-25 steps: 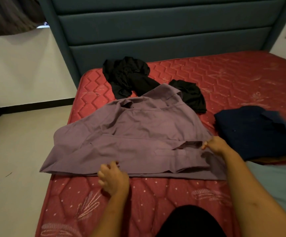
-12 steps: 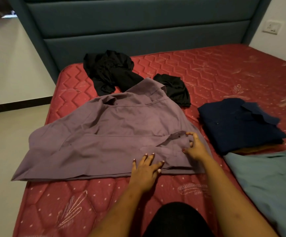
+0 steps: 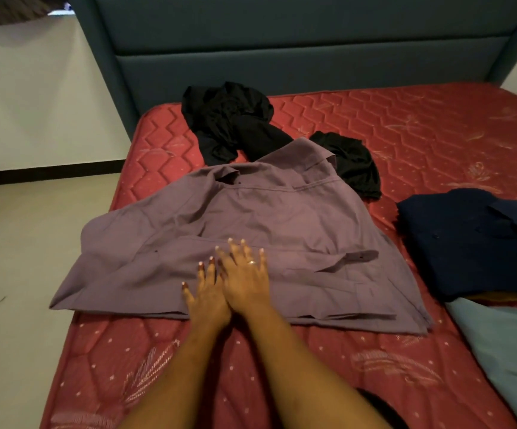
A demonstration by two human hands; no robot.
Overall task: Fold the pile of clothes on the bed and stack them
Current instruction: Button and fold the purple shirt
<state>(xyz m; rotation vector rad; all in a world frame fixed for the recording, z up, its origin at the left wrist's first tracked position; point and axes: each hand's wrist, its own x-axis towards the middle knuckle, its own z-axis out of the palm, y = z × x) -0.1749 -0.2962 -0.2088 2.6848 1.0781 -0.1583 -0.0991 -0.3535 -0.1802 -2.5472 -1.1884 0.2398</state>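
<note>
A purple shirt lies spread on the red mattress, its left part hanging over the bed's left edge. My left hand and my right hand lie flat side by side on the shirt's lower middle, fingers straight, the right one partly over the left. A folded navy shirt sits to the right on something orange. Behind the purple shirt lie crumpled black clothes and another black piece.
A light blue garment lies at the right front of the mattress. The teal padded headboard stands behind. The pale floor is to the left of the bed.
My right hand let go of the shirt's cuff and moved left. Both hands now press flat together on the shirt's middle, further up the cloth than before.
</note>
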